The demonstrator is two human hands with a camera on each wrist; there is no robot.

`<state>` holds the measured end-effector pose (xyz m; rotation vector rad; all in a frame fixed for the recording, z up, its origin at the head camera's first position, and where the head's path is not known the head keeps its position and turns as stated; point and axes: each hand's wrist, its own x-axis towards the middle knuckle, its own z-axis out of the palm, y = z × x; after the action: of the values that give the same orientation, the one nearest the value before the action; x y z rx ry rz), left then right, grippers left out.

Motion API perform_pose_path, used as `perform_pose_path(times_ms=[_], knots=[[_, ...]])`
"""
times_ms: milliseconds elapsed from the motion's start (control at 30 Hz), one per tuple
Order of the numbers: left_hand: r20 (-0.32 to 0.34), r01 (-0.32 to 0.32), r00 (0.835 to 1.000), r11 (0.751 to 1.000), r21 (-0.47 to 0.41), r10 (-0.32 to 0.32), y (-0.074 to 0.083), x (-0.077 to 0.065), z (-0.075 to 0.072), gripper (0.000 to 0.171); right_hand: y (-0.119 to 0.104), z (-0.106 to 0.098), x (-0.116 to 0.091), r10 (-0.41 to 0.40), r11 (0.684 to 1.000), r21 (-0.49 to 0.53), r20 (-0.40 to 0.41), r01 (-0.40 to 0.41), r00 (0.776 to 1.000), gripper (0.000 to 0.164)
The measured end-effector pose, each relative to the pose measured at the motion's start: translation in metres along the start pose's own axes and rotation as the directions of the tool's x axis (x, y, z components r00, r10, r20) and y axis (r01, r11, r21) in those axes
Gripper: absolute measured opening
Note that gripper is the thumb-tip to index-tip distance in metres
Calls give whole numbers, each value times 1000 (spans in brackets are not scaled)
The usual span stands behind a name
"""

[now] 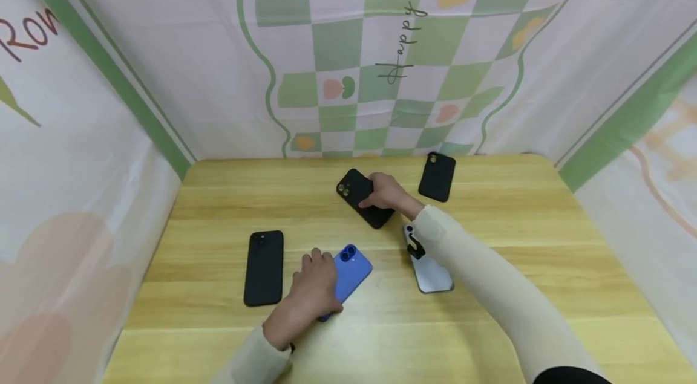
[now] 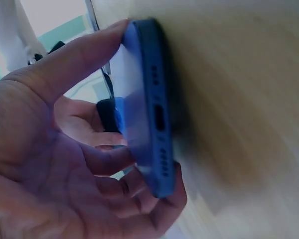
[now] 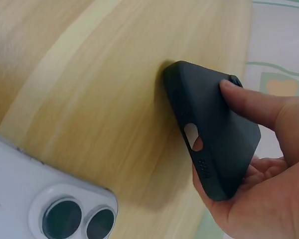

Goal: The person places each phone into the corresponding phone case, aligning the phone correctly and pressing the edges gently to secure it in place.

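My left hand (image 1: 313, 284) grips a blue phone (image 1: 353, 275) by its long edges, thumb on one side and fingers on the other. In the left wrist view the bottom end of the blue phone (image 2: 157, 119), with its charging port, faces the camera and is tilted over the wood. Farther back, my right hand (image 1: 385, 192) holds a black phone case (image 1: 356, 187) by its sides. A finger shows through the port cutout of this black phone case (image 3: 214, 129) in the right wrist view. Beneath the right forearm lies a white phone (image 1: 434, 275), camera side up, partly covered.
A second black case (image 1: 437, 177) lies near the table's back edge, right of the right hand. Left of the left hand lies a black phone-shaped piece (image 1: 264, 269). Patterned cloth (image 1: 337, 45) hangs behind the wooden table (image 1: 517, 287) and along both sides.
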<state>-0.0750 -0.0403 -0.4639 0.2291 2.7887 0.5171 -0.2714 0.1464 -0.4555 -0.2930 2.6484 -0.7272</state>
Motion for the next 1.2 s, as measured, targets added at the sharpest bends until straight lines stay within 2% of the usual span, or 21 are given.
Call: perform_pose_path(times_ms=[133,200,300,333,433,567,733,867,933,1000,1067,1133,1167,1200], knots=[[9,-23,1000,998,-61,24,-4,5,-2,85,-2,0,-2,-33,999,18,-16,33,999,65],[1,-43,999,994,-101,44,-6,6,-2,79,-3,1,-2,-51,998,26,-39,52,998,52],[2,-62,998,984,-166,64,-7,6,-3,71,-4,1,-4,-71,996,46,-64,74,995,22],[6,-63,998,981,-184,65,-7,6,-3,68,-4,1,-5,-74,995,59,-71,78,995,23],[-1,-75,997,971,-226,76,-7,5,-3,57,-5,-2,-7,-73,991,106,-80,81,994,41],[-37,-110,994,962,-249,104,-7,4,-5,44,-4,-6,-10,-62,987,142,-88,74,994,45],[-50,-122,992,949,-290,112,-9,5,-5,41,-2,-14,-13,-59,984,161,-79,71,995,51],[-67,-117,993,915,-385,99,-15,7,-6,38,-1,-22,-18,-69,977,196,-69,81,995,56],[-74,-104,994,886,-453,79,-18,7,-8,41,-1,-27,-20,-64,971,226,-59,76,996,57],[-72,-70,997,845,-530,38,-21,8,-11,44,0,-31,-23,-59,961,266,-52,71,997,56],[-65,-36,998,792,-609,-4,-23,9,-14,46,1,-36,-25,-61,946,315,-45,72,997,55],[-56,-14,998,713,-701,-35,-24,10,-15,47,1,-41,-27,-53,923,378,-40,64,998,55],[-48,-11,998,661,-750,-38,-25,10,-15,49,1,-43,-28,-49,911,408,-44,63,998,54],[-32,-3,999,598,-801,-39,-26,11,-16,52,1,-45,-30,-41,898,437,-46,57,998,53]])
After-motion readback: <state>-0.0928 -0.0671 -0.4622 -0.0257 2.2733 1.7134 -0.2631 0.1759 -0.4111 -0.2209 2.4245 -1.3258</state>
